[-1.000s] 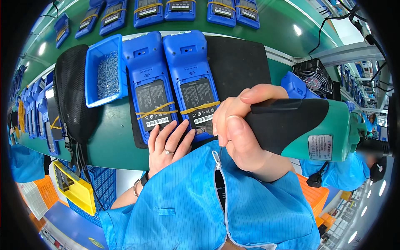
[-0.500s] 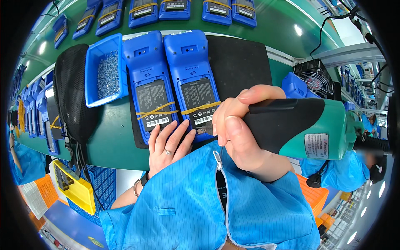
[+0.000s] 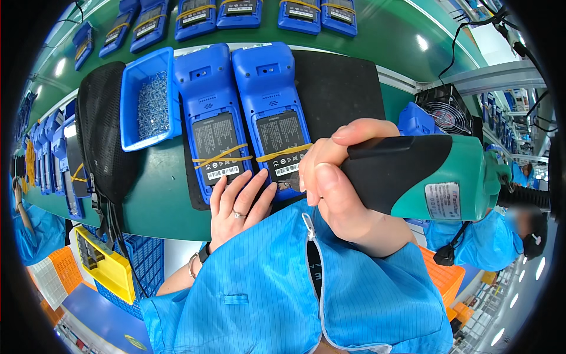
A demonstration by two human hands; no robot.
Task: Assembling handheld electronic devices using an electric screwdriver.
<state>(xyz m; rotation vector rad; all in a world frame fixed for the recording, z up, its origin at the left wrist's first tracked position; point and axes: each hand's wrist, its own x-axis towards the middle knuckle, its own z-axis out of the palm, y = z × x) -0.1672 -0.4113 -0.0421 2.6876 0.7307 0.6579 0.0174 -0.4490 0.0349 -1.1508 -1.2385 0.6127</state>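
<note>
Two blue handheld devices [image 3: 203,76] lie face down, side by side, on a black mat [image 3: 342,88], tops pointing away from me. Each has a black battery [image 3: 280,133] in its open back, with a yellow rubber band [image 3: 227,154] around it. My left hand [image 3: 236,206] is open, fingers spread over the lower ends of both devices. My right hand [image 3: 339,177] is wrapped round a green and black electric screwdriver [image 3: 407,177], its rear end to the right. The screwdriver's tip is hidden behind my fingers, near the right device's lower end.
A blue bin [image 3: 131,106] of small screws stands left of the devices, next to a black mesh bag [image 3: 103,130]. Several similar devices [image 3: 239,13] lie on the green belt beyond. A fan [image 3: 445,112] stands at the right, and a co-worker in a blue smock [image 3: 483,242] is beyond it.
The row of devices on the far belt has shifted slightly left. The screwdriver's rear end has tilted slightly away from me. My left hand and the two near devices have stayed put.
</note>
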